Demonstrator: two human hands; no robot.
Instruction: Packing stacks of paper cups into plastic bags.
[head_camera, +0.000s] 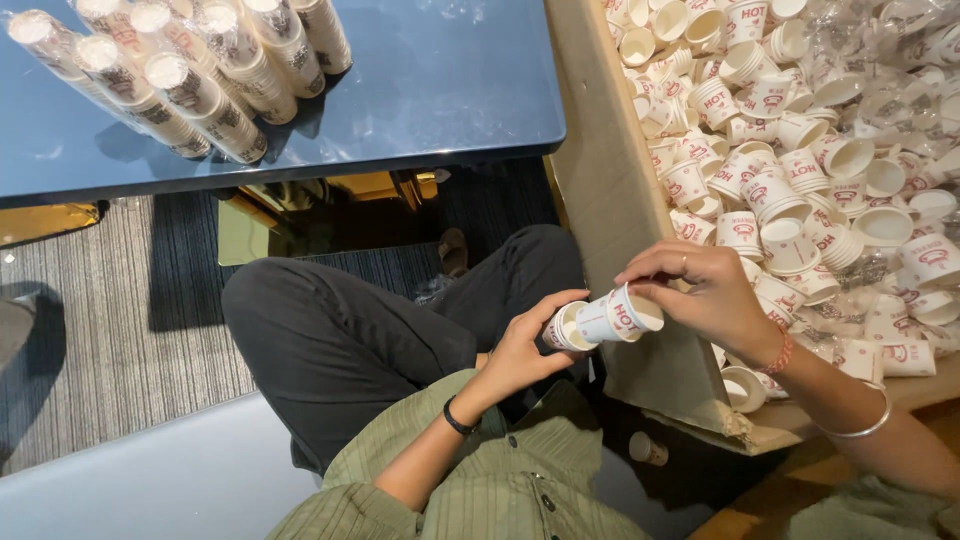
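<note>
hands (700, 295) (both) around paper cups (605, 320)

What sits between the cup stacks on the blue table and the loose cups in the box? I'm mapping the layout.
In the head view, bare blue table, then the box's cardboard wall, separate the stacks from the loose cups.

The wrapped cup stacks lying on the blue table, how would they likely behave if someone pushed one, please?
The cup stacks look like long round columns lying on their sides, so one would probably roll on the smooth table. Being thin paper cups, each is likely light. The clear wrap may feel slippery.
</note>
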